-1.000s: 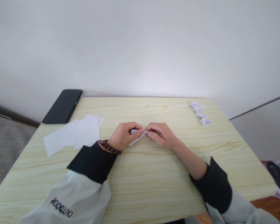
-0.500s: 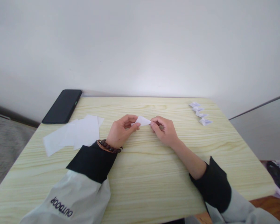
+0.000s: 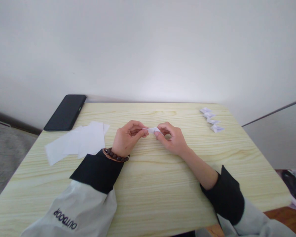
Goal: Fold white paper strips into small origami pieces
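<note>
Between my hands, above the middle of the table, is a small piece of folded white paper (image 3: pixel 152 130). My left hand (image 3: pixel 129 135) pinches its left end between thumb and fingers. On the other side, my right hand (image 3: pixel 172 137) grips the right end, thumb in front. The fingertips cover both ends, so only a narrow middle strip shows. Loose white paper sheets (image 3: pixel 91 140) lie overlapping to the left of my left hand. Several small folded paper pieces (image 3: pixel 214 121) sit in a slanting row at the far right.
A black tablet-like device (image 3: pixel 66 112) lies at the table's back left corner. The light wood-grain table (image 3: pixel 160 191) meets a white wall (image 3: pixel 148 52) behind. Some dark and pale items (image 3: pixel 294 184) are partly visible beyond the right edge.
The paper has turned from a flat triangle to a narrower shape. My right hand has shifted slightly left along it, closer to my left hand.
</note>
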Motion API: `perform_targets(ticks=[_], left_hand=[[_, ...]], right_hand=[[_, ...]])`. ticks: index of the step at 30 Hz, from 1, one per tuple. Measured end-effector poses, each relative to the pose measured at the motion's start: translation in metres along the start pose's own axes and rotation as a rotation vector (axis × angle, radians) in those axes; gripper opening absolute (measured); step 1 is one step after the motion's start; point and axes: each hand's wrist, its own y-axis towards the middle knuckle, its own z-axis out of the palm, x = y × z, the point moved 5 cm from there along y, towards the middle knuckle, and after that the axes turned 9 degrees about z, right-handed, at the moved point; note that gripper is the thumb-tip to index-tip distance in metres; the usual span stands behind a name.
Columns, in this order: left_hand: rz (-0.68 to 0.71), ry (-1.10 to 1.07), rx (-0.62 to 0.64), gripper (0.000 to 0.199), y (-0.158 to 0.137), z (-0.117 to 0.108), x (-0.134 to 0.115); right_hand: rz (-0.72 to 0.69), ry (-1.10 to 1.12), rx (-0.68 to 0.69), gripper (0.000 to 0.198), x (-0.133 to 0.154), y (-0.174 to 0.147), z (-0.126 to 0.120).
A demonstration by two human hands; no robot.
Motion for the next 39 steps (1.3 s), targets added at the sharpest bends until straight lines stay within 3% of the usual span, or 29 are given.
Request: perform_targets(ticks=[18, 25, 31, 39], left_hand=[[0.116, 0.352, 0.007, 0.026, -0.001, 0.0, -0.015], [0.179, 0.368, 0.01, 0.019, 0.0, -0.001, -0.017], [0.133, 0.285, 0.016, 0.021, 0.001, 0.0, -0.009], [0.21, 0.396, 0.102, 0.014, -0.001, 0.002, -0.014]], right_hand=[[0.007, -0.009, 0.003, 0.009, 0.003, -0.002, 0.0], [-0.026, -0.047, -0.046, 0.008, 0.005, -0.002, -0.002], [-0.019, -0.057, -0.046, 0.009, 0.004, -0.002, -0.001], [-0.054, -0.073, -0.078, 0.007, 0.007, -0.002, -0.004]])
